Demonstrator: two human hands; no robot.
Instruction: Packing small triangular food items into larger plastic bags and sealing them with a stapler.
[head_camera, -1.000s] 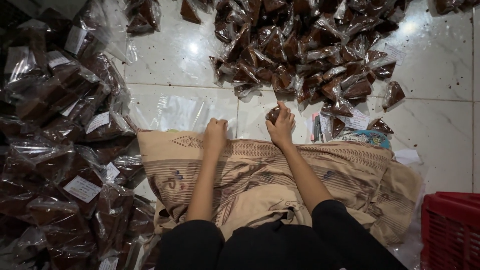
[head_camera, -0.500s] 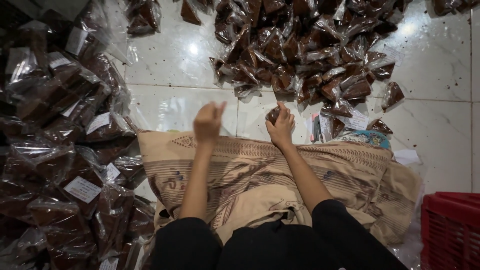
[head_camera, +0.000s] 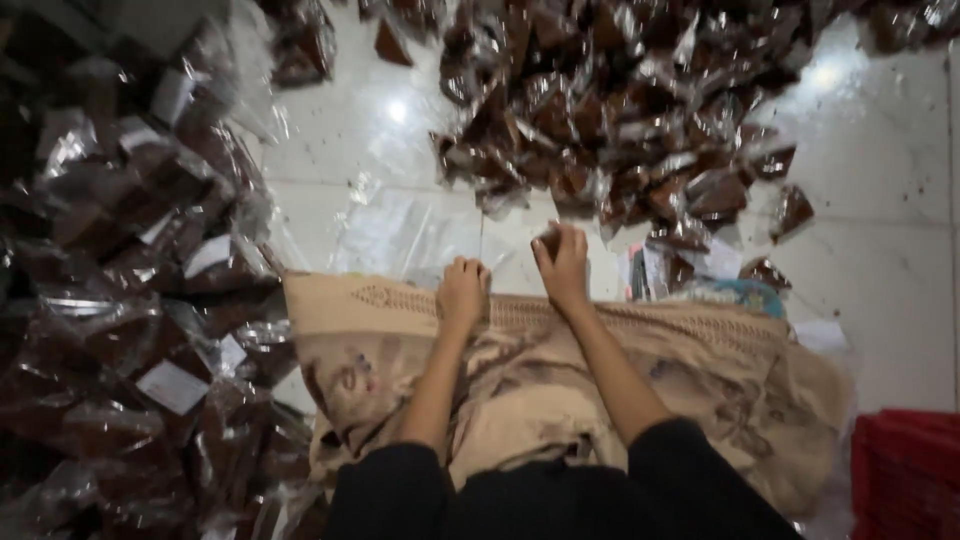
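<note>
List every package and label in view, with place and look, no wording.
Packet heap: floor, top centre; clear bags, brown contents.
Labelled packets: left side; clear bags, brown contents.
White label: on a left packet; rectangular.
Empty clear bags: floor beyond left hand.

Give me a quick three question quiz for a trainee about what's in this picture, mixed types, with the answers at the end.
1. True or false: the right hand is closed in a grip on a small brown packet.
2. What lies under both forearms? A) patterned beige cloth B) a metal tray C) bare tile
3. Fill in: the red crate sits at the lower ____ of the view.

Key: 1 true. 2 A. 3 right. The left hand rests fisted on the cloth's edge; what it holds cannot be seen.
</note>
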